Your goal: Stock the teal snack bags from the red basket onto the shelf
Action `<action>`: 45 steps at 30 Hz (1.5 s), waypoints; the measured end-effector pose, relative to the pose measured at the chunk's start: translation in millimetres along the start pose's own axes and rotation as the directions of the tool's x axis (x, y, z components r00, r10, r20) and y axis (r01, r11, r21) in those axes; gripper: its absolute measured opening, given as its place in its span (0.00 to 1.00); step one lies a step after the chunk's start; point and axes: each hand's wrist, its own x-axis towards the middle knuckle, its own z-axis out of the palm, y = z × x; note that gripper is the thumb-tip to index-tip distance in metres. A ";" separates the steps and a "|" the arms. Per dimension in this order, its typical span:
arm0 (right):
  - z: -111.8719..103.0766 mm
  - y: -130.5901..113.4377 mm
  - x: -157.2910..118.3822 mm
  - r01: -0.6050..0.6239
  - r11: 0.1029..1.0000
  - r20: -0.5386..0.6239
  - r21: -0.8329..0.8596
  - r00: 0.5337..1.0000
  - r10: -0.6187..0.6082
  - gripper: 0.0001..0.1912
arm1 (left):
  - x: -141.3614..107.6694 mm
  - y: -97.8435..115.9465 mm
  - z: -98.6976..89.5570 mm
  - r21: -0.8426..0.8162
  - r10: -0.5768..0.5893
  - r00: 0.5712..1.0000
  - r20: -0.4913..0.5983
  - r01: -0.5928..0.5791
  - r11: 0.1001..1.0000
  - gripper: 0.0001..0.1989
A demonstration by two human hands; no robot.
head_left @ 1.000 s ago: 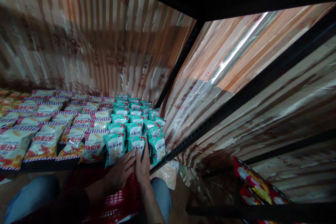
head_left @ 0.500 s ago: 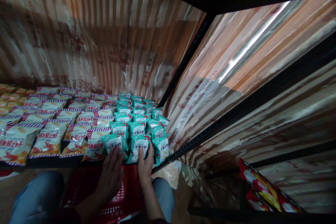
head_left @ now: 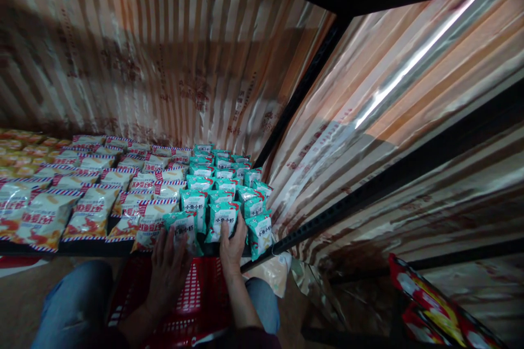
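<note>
Teal snack bags (head_left: 200,181) stand in columns at the right end of a shelf. My right hand (head_left: 232,245) grips a front-row teal bag (head_left: 219,222), its thumb on the front and its fingers along the right side. Spread and fairly flat, my left hand (head_left: 168,267) lies against the lower front of another teal bag (head_left: 179,221), which leans at the shelf's edge. Part of that bag is hidden behind the fingers. To the right of my right hand stands one more front-row teal bag (head_left: 261,234).
White snack bags with striped edges (head_left: 92,207) fill the shelf leftward, then yellow packs (head_left: 20,147). Below my hands is a red plastic basket (head_left: 192,289) between my knees. A black metal post and rail (head_left: 311,226) border the right side. Red packets (head_left: 434,300) lie lower right.
The view has shifted, so the shelf appears farther right. My right hand has pushed its teal bag slightly back toward the row behind. My left hand has stayed at the left teal bag.
</note>
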 end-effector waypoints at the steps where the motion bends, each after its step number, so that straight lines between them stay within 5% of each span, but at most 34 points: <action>1: 1.0 0.9 -0.1 0.013 1.000 0.004 -0.006 1.000 -0.013 0.31 | -0.7 0.1 0.8 0.004 0.001 1.000 0.002 -0.001 1.000 0.37; 10: 3.2 6.1 -0.2 -0.125 0.992 0.169 0.000 0.978 0.123 0.40 | 10.2 -5.1 17.6 -0.019 0.186 0.981 0.056 -0.185 0.983 0.35; 18: -3.1 16.7 -6.4 -0.184 0.983 0.029 0.008 0.983 0.184 0.38 | 19.9 -11.0 29.2 -0.137 0.192 0.978 0.078 -0.180 0.974 0.36; 45: 6.1 37.7 0.2 -0.069 0.998 0.091 0.008 0.994 0.068 0.35 | 14.9 -17.5 49.0 -0.148 0.197 0.980 0.037 -0.190 0.971 0.32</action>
